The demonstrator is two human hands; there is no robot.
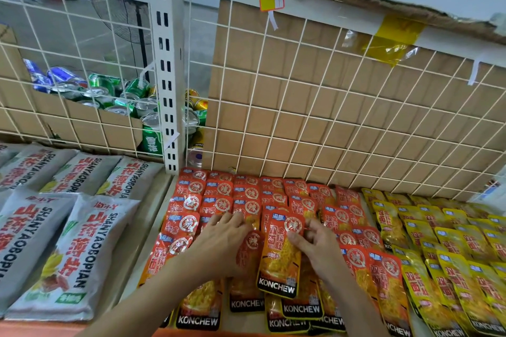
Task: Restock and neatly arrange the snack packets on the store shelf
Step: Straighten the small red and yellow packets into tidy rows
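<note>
Red KONCHEW snack packets (pixel 246 194) lie in overlapping rows on the shelf's middle section. My left hand (pixel 221 241) rests flat on the packets left of centre, fingers spread, pressing them down. My right hand (pixel 317 246) pinches the right edge of one red packet (pixel 282 254) that lies on top of the rows, slightly raised. Yellow KONCHEW packets (pixel 443 252) fill the section to the right in similar rows.
Grey SHANYAOBOPIAN bags (pixel 68 249) lie on the left shelf section. A white wire grid (pixel 301 107) backs the shelf, with cardboard (pixel 356 117) behind it. Green and blue drink cans (pixel 123 96) sit behind the grid at left. A white slotted upright post (pixel 167 76) divides the sections.
</note>
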